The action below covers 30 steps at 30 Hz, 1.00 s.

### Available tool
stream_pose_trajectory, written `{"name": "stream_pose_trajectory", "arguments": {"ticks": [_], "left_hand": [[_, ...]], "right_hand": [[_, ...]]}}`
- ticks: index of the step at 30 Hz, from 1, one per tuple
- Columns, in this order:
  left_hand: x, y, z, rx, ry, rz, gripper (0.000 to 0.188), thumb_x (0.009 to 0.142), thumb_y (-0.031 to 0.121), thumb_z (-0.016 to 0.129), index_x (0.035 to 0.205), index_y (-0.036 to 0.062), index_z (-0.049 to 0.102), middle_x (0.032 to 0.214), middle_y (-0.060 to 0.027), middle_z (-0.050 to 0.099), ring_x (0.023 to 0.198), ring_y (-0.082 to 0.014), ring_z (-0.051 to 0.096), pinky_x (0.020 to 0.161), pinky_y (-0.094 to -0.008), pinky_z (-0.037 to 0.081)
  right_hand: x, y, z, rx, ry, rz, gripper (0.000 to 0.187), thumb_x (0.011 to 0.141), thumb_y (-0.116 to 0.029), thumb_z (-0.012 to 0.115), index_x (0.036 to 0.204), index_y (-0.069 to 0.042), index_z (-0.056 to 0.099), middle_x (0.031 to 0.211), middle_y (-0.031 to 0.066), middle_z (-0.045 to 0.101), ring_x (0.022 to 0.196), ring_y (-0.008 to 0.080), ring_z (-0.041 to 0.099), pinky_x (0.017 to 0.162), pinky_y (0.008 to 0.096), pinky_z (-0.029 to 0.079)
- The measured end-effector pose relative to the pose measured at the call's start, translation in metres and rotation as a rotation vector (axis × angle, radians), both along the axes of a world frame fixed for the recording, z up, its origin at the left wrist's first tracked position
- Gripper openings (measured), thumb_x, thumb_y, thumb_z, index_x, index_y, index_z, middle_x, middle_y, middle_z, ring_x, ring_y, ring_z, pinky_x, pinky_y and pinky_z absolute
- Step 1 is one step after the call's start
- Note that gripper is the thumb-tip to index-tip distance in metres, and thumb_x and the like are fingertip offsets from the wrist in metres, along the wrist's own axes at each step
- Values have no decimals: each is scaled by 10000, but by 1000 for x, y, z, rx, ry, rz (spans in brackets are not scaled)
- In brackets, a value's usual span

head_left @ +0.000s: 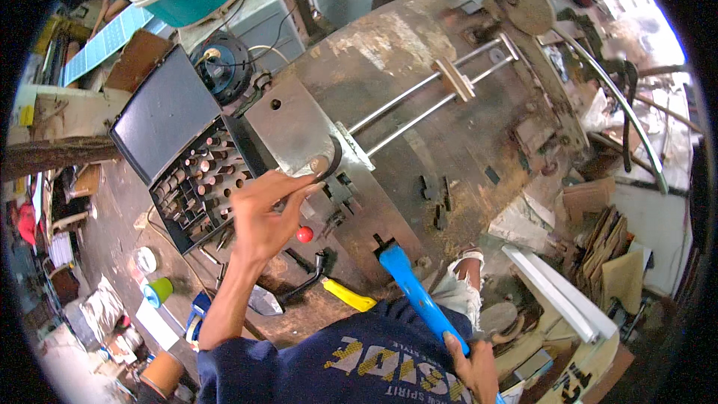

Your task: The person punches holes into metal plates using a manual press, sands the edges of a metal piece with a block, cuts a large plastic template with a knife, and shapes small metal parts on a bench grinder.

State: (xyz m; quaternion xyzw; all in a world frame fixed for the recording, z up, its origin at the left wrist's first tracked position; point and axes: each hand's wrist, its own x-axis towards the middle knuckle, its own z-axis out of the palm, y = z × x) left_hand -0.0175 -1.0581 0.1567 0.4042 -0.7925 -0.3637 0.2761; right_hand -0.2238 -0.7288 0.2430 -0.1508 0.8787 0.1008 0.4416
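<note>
My left hand (265, 213) reaches over the metal machine bed, its thumb and fingers pinched around the end of a dark curved strip (336, 158). That strip bends beside a round stub (319, 165) on a flat steel plate (288, 126). Low on the right, my right hand (475, 365) is closed around a long blue lever (419, 293), whose upper end meets a slot in the bed. A red ball knob (304, 234) sits just below my left hand.
An open black case (170, 123) of round metal dies stands left of the plate. A yellow-handled tool (349, 295) lies near my body. Two steel rods (419, 126) with a crosspiece extend to the far right. A green cup (156, 292) stands at left.
</note>
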Motion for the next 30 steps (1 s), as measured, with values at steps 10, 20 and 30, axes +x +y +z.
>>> {"name": "stream_pose_trajectory", "arguments": {"ticks": [10,20,30], "left_hand": [[-99,144,113,1305,887,-291,289,942,103,648,1172,-72,635,1061,-117,656,818,-119,545,699,-258,429],[-135,376,136,1269,57,-1164,336,888,249,699,936,-81,659,744,-130,610,591,-158,517,523,-261,370],[-57,688,31,296,-239,-1889,184,851,-48,657,1030,-63,693,840,-146,650,683,-211,653,606,-293,521]], "right_hand": [[-7,41,-12,-914,253,4,525,816,-436,774,1054,19,667,967,228,686,875,373,672,794,436,536],[49,272,94,-1483,1330,131,298,727,-37,751,1008,48,695,979,138,703,900,258,696,687,320,577],[285,522,-50,-516,1631,-529,298,766,-80,770,1026,42,689,949,120,702,869,232,689,690,329,583]]}}
